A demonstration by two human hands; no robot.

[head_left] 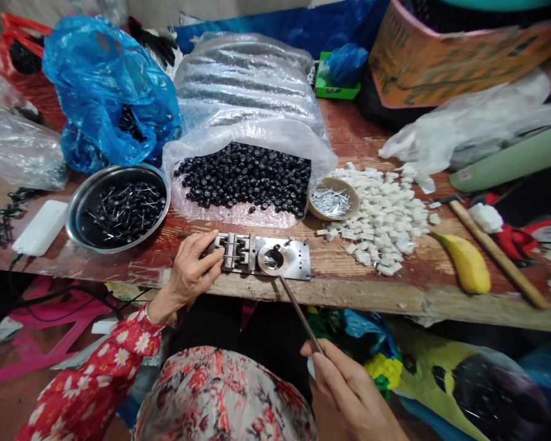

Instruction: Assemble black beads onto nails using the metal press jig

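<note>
A small metal jig (241, 252) lies at the table's front edge, with a round cup (272, 260) on its right part. My left hand (195, 269) rests on the jig's left end, fingers bent over it; what they grip, if anything, is hidden. In my right hand (344, 383), below the table edge, is a thin metal rod (300, 312), its far tip at the cup's near rim. Beyond the jig, small black round parts (248, 177) spill from a clear plastic bag (252, 79). A small bowl (356, 205) of metal pins stands behind the jig's right end.
Left: a steel bowl (163, 214) of black pinned parts, a white box (41, 228) with a cable, and a blue bag (101, 79). Right: a pile of white pieces (381, 214), a yellow banana-shaped object (463, 262), a wooden-handled hammer (500, 254), and an orange basket (454, 61) behind.
</note>
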